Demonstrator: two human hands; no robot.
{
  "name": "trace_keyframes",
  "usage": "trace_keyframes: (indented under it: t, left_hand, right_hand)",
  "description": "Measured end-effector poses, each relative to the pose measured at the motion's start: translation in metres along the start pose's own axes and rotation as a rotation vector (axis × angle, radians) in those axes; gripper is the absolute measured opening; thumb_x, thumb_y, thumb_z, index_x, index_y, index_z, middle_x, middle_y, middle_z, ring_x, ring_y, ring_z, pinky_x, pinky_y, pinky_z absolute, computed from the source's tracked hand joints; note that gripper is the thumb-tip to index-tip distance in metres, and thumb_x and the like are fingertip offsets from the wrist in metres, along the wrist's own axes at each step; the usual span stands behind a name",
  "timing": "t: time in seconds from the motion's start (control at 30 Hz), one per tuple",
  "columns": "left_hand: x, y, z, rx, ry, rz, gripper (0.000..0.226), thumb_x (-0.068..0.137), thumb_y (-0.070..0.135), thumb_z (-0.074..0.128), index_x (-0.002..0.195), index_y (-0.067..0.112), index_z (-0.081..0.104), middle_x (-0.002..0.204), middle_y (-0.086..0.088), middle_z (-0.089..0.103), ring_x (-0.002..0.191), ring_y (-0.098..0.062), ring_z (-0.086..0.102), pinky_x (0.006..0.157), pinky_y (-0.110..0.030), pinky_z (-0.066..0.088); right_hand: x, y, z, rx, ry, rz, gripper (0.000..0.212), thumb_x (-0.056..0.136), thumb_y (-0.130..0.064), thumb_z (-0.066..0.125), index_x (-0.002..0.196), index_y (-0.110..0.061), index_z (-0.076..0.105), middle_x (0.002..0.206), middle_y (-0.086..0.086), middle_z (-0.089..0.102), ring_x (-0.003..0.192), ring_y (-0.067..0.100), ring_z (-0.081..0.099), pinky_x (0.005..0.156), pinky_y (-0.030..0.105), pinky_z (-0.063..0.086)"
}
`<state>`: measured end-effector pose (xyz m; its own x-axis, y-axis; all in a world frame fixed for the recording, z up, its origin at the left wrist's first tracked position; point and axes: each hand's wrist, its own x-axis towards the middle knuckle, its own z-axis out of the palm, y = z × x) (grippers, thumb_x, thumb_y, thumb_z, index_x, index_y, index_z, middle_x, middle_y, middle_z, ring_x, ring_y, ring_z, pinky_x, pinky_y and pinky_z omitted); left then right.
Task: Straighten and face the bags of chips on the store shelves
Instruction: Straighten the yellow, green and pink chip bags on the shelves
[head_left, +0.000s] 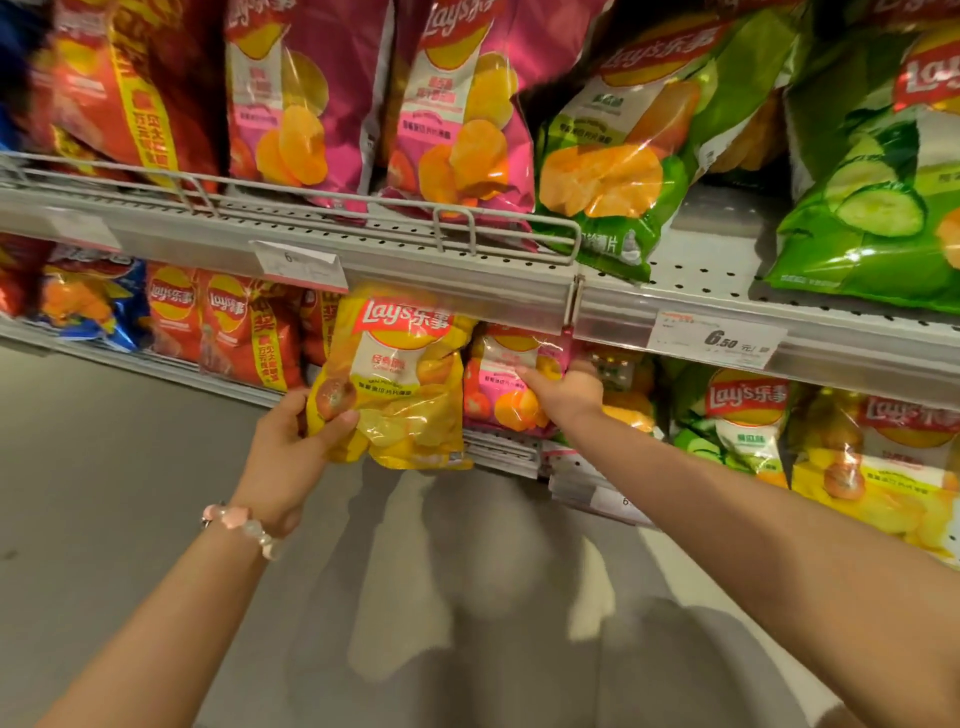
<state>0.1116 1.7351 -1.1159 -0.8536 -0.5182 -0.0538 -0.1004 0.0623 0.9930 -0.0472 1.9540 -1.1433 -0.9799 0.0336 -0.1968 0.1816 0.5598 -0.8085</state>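
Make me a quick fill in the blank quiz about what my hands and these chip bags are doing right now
1. The left hand holds a ____ bag out from the shelf.
2. The right hand touches a ____ bag on the lower shelf.
3. The bracelet is on the ____ wrist.

Missing words: yellow; pink; left
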Motion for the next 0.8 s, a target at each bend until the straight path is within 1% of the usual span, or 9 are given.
trace_keyframes:
  t: [0.23, 0.37, 0.47, 0.53, 0.57, 0.63, 0.67, 0.73, 0.8]
  left_hand:
    - [0.001, -0.012, 0.009, -0.015, 0.014, -0.018, 0.022, 0.088, 0.001, 0.062, 0.108, 0.009, 0.060, 0.098, -0.010, 0.067, 0.090, -0.025, 0.062, 0.086, -0.044, 0.050]
    - [-0.001, -0.013, 0.017, -0.024, 0.006, -0.041, 0.026, 0.088, 0.000, 0.062, 0.113, 0.006, 0.059, 0.097, -0.009, 0.067, 0.089, -0.023, 0.063, 0.084, -0.040, 0.051]
    - [-0.005, -0.013, 0.023, -0.028, -0.031, -0.073, 0.020, 0.089, 0.000, 0.061, 0.106, 0.009, 0.060, 0.095, -0.008, 0.068, 0.084, -0.021, 0.064, 0.073, -0.031, 0.056]
    - [-0.010, -0.012, 0.030, -0.037, -0.081, -0.127, 0.017, 0.089, 0.000, 0.060, 0.101, 0.012, 0.060, 0.091, -0.008, 0.068, 0.074, -0.015, 0.066, 0.063, -0.022, 0.057]
    - [-0.013, -0.011, 0.034, -0.036, -0.107, -0.150, 0.017, 0.089, 0.000, 0.060, 0.101, 0.011, 0.060, 0.090, -0.008, 0.068, 0.071, -0.013, 0.066, 0.060, -0.021, 0.056]
    - [-0.018, -0.009, 0.045, -0.037, -0.158, -0.174, 0.019, 0.088, 0.000, 0.060, 0.103, 0.011, 0.060, 0.091, -0.008, 0.069, 0.072, -0.012, 0.067, 0.059, -0.020, 0.055]
    - [-0.020, -0.007, 0.051, -0.039, -0.182, -0.177, 0.020, 0.087, 0.000, 0.061, 0.103, 0.011, 0.060, 0.092, -0.008, 0.070, 0.074, -0.013, 0.067, 0.060, -0.021, 0.055]
    - [-0.026, -0.002, 0.066, -0.041, -0.253, -0.184, 0.023, 0.085, 0.002, 0.066, 0.106, 0.010, 0.061, 0.094, -0.009, 0.071, 0.080, -0.018, 0.068, 0.065, -0.026, 0.056]
    - [-0.035, 0.003, 0.083, -0.027, -0.334, -0.198, 0.031, 0.079, 0.007, 0.072, 0.108, 0.007, 0.061, 0.094, -0.008, 0.072, 0.083, -0.021, 0.067, 0.069, -0.029, 0.055]
  right_hand:
    - [0.018, 0.009, 0.027, 0.125, -0.023, 0.118, 0.060, 0.087, -0.035, 0.066, 0.133, -0.002, 0.045, 0.131, 0.018, 0.056, 0.120, 0.035, 0.053, 0.096, 0.036, 0.044]
    - [0.016, 0.013, 0.020, 0.213, -0.114, 0.150, 0.063, 0.082, -0.033, 0.071, 0.133, -0.005, 0.047, 0.130, 0.015, 0.058, 0.120, 0.032, 0.054, 0.102, 0.042, 0.044]
    - [-0.001, 0.014, 0.000, 0.301, -0.061, 0.120, 0.053, 0.084, -0.029, 0.070, 0.126, -0.005, 0.049, 0.122, 0.012, 0.059, 0.113, 0.031, 0.056, 0.097, 0.044, 0.047]
    - [-0.023, 0.013, -0.021, 0.384, -0.046, 0.104, 0.047, 0.088, -0.031, 0.064, 0.125, -0.008, 0.046, 0.116, 0.007, 0.057, 0.113, 0.026, 0.053, 0.097, 0.041, 0.044]
    - [-0.035, 0.014, -0.032, 0.450, -0.121, 0.105, 0.050, 0.089, -0.034, 0.062, 0.129, -0.010, 0.042, 0.113, 0.003, 0.056, 0.114, 0.023, 0.052, 0.098, 0.039, 0.042]
    - [-0.056, 0.014, -0.052, 0.549, -0.365, 0.099, 0.070, 0.085, -0.042, 0.065, 0.142, -0.017, 0.031, 0.119, -0.002, 0.056, 0.119, 0.020, 0.052, 0.104, 0.041, 0.040]
    - [-0.064, 0.014, -0.060, 0.558, -0.467, 0.109, 0.085, 0.078, -0.047, 0.070, 0.145, -0.022, 0.025, 0.124, -0.002, 0.057, 0.120, 0.020, 0.053, 0.106, 0.044, 0.039]
    - [-0.073, 0.020, -0.068, 0.557, -0.549, 0.161, 0.107, 0.062, -0.049, 0.080, 0.147, -0.029, 0.019, 0.128, -0.001, 0.059, 0.118, 0.020, 0.057, 0.104, 0.049, 0.042]
    - [-0.080, 0.026, -0.073, 0.605, -0.546, 0.196, 0.097, 0.063, -0.042, 0.080, 0.143, -0.026, 0.027, 0.122, -0.004, 0.063, 0.106, 0.017, 0.064, 0.093, 0.045, 0.051]
